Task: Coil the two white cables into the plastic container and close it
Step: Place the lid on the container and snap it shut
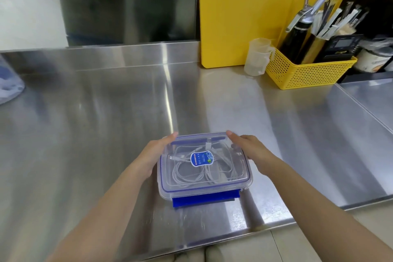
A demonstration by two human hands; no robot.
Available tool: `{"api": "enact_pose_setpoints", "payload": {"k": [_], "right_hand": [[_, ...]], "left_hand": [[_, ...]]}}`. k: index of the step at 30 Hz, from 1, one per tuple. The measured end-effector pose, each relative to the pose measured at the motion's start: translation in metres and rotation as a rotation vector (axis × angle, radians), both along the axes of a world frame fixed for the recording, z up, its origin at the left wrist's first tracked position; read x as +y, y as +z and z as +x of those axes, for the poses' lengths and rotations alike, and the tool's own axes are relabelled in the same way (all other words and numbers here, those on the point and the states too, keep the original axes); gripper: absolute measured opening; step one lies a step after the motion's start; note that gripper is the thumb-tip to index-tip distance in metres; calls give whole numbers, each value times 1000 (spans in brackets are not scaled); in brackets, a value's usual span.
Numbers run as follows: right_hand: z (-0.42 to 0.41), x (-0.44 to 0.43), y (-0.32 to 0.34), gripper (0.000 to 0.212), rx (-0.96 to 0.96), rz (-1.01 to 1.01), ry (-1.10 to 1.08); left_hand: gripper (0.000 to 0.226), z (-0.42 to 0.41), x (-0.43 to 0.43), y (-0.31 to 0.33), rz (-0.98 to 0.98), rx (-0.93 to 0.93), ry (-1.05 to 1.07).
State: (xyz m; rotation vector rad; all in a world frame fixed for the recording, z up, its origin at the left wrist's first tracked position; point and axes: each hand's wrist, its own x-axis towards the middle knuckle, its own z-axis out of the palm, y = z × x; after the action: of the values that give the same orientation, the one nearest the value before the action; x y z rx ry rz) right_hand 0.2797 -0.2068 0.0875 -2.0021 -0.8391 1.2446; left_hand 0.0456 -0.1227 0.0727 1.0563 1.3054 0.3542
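cables (191, 173) in container (163, 185) w/ lid (238, 166) on, hands either side, basket (308, 74) far right

label (202, 159) print too small; left jug (8, 83) cropped.

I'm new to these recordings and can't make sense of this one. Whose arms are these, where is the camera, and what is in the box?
There is no machine here: a person is working with bare hands, and the single camera sits on their head, looking forward and down. That is why both forearms reach in from the bottom of the picture. The left hand and right hand press against the two sides of a clear plastic container standing on a steel counter. Its lid, edged in blue and bearing a small blue sticker, lies on top. Through it you can see the white cables coiled inside. A blue latch on the near side sticks out, seemingly not yet snapped down. Behind stand a yellow cutting board and a yellow basket of utensils.
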Motion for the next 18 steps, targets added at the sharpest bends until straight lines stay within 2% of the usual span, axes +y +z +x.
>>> {"api": "enact_pose_setpoints", "payload": {"k": [2,4,6,9,11,14,15,16,18], "right_hand": [[4,13,-3,51,114,-37,-7],[8,23,-6,44,248,-24,-3],[11,30,-7,35,363,9,-3],[12,35,-8,22,320,86,47],[12,37,-10,15,255,129,66],[8,41,-12,14,223,175,48],[7,42,-13,16,219,178,41],[6,43,-14,18,215,181,36],[6,45,-15,19,211,186,17]], "left_hand": [[45,-1,7,1,-110,-62,-11],[40,-1,12,2,-164,-121,-4],[33,-1,15,0,-114,-181,30],[19,6,12,0,78,-203,92],[15,12,10,1,310,-48,14],[19,23,-3,11,946,610,-287],[24,28,-11,16,1167,694,-353],[29,34,-23,21,1322,668,-421],[42,45,-53,22,1450,573,-630]]}}
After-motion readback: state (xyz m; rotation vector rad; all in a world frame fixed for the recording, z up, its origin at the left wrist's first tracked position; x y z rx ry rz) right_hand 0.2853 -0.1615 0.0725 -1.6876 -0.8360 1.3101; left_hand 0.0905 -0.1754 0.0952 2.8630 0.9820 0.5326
